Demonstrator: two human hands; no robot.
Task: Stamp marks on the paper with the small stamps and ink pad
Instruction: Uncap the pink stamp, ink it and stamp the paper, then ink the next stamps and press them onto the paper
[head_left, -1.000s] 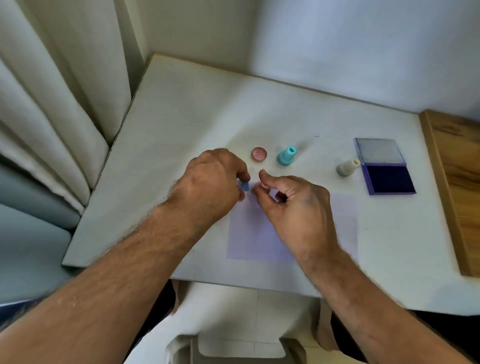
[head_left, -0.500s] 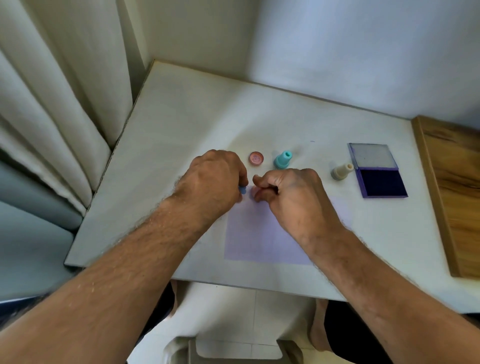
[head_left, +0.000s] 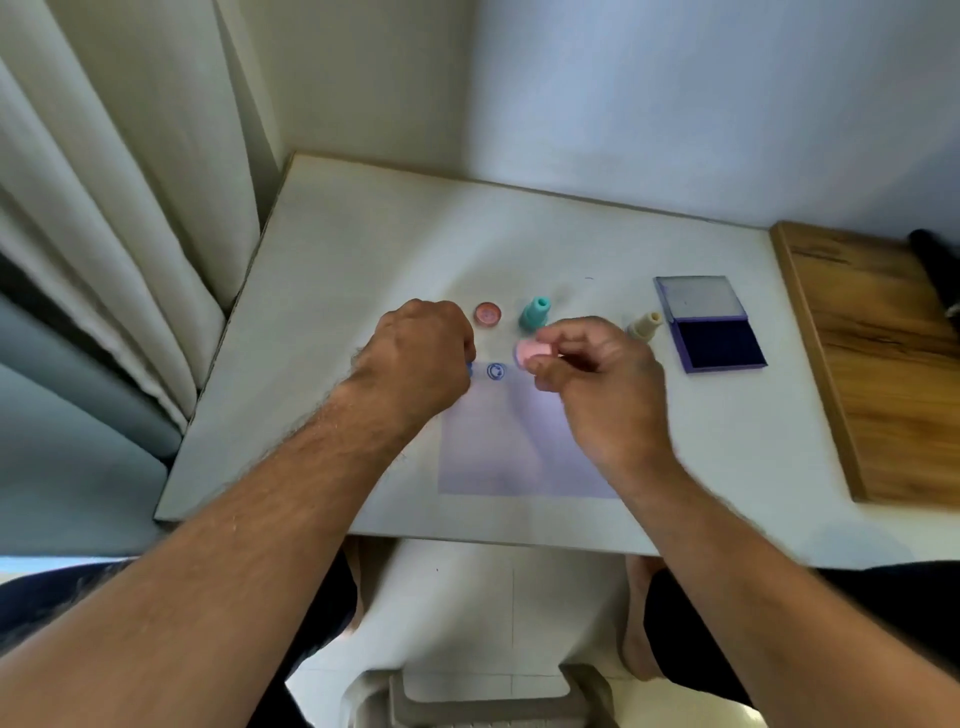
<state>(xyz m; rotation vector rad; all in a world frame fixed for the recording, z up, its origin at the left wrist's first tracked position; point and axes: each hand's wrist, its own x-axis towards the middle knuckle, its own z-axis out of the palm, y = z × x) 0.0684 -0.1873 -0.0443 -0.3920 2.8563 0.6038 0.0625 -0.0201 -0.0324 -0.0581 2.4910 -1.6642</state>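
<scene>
Pale lilac rectangular sheet of paper (head_left: 519, 447), flat and smooth, at centre frame on the matte white tabletop (head_left: 332, 291), near its front edge. One round blue stamped mark (head_left: 496, 371) at the sheet's upper left corner. Right hand (head_left: 597, 384) just right of the mark, thumb and fingers pinched on a small pink plastic stamp (head_left: 527, 352) with a rounded end, raised off the paper. Left hand (head_left: 415, 364) just left of the mark, curled into a loose fist at the sheet's upper left edge; a sliver of something blue (head_left: 469, 370) at its fingertips, too hidden to identify. Above the hands, a round pink cap (head_left: 487, 315) lying flat, and beside it an upright teal stamp (head_left: 535, 313) with a flared base. Further right, a cream stamp (head_left: 644, 326) of the same bottle-like shape, tilted. At right of centre, an open purple ink pad (head_left: 719, 351), dark pad nearer, glossy lid hinged back. Wooden board (head_left: 883, 364) with visible grain along the right edge; pleated cream curtain (head_left: 104, 208) at upper left.
</scene>
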